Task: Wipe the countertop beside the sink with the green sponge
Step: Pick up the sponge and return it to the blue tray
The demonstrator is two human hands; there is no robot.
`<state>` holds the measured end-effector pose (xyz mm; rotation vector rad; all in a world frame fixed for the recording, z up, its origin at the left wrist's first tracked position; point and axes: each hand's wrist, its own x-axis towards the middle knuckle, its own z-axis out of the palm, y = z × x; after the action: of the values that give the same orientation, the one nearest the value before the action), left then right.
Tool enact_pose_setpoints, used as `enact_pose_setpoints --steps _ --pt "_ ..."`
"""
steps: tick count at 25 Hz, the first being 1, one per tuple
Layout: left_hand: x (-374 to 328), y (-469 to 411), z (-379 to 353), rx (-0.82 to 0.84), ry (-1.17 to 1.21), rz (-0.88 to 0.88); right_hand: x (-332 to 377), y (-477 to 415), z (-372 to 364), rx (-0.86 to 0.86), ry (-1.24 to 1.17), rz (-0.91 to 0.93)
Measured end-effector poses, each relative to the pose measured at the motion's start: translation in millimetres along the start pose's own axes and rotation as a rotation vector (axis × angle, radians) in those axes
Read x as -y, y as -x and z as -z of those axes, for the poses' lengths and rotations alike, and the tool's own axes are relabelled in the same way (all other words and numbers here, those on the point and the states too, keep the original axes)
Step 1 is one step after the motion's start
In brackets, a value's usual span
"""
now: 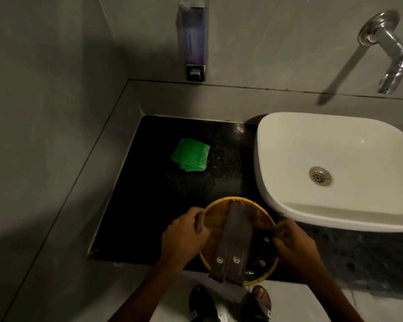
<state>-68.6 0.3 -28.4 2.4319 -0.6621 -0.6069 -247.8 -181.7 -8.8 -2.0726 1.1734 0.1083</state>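
Observation:
The green sponge (190,158), flat and square, lies on the black speckled countertop (154,205) left of the white sink (330,168), with neither hand near it. At the counter's front edge sits a round yellow wicker basket (263,216) with a folded brown cloth (234,240) laid across it. My left hand (184,238) grips the basket's left handle. My right hand (293,242) grips its right rim. Whether the basket rests on the counter or is lifted off it cannot be made out.
A soap dispenser (193,40) hangs on the grey wall above the counter. A chrome tap (389,52) juts out over the sink. Grey walls close off the left and the back. Two feet in sandals (233,303) stand on the pale floor below the counter edge.

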Motion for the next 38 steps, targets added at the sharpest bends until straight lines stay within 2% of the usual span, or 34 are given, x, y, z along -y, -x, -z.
enact_pose_setpoints --steps 4,6,9,11,13,15,17,19,22,24,26,28,29,32,33,35,36,38 --pt "39 -30 51 -0.143 -0.038 0.085 60 -26 -36 0.029 -0.169 0.194" --pt "56 -44 63 -0.143 -0.058 0.111 83 -39 -53 0.060 -0.209 0.212" --pt "68 -59 69 -0.099 -0.106 0.109 88 -54 -64 0.103 -0.116 0.195" --pt "69 -72 75 -0.179 -0.175 0.060 84 -69 -54 0.044 0.044 0.168" --pt "63 -101 81 -0.273 -0.172 -0.075 101 -102 -46 -0.034 0.016 0.145" --pt "44 -133 79 -0.176 -0.161 -0.219 132 -144 -53 -0.035 -0.170 0.073" --pt "22 -161 68 0.006 -0.216 -0.261 161 -186 -75 0.008 -0.304 -0.043" --pt "13 -179 55 0.136 -0.218 -0.223 178 -215 -100 0.028 -0.378 -0.174" --pt "25 -197 40 0.225 -0.175 -0.104 184 -241 -116 0.047 -0.613 -0.300" --pt "31 -203 36 0.218 -0.060 -0.081 185 -246 -117 0.062 -0.626 -0.274" --pt "28 -201 33 0.193 0.168 -0.065 187 -241 -115 0.073 -0.611 -0.211" --pt "18 -193 35 0.158 0.335 0.008 188 -230 -110 0.127 -0.707 -0.148" --pt "12 -189 37 0.113 0.359 0.028 188 -224 -104 0.157 -0.768 -0.115" --pt "-13 -175 49 -0.166 0.354 0.106 178 -204 -68 0.245 -0.972 -0.061" --pt "-27 -169 53 -0.173 0.491 0.161 171 -198 -49 0.289 -1.043 -0.051" --pt "-63 -158 55 -0.038 0.861 0.229 153 -187 -2 0.394 -1.146 0.015" --pt "-86 -151 50 0.030 0.971 0.208 139 -182 25 0.434 -1.172 0.071" --pt "-129 -141 33 0.100 1.006 0.129 108 -172 76 0.447 -1.198 0.150"
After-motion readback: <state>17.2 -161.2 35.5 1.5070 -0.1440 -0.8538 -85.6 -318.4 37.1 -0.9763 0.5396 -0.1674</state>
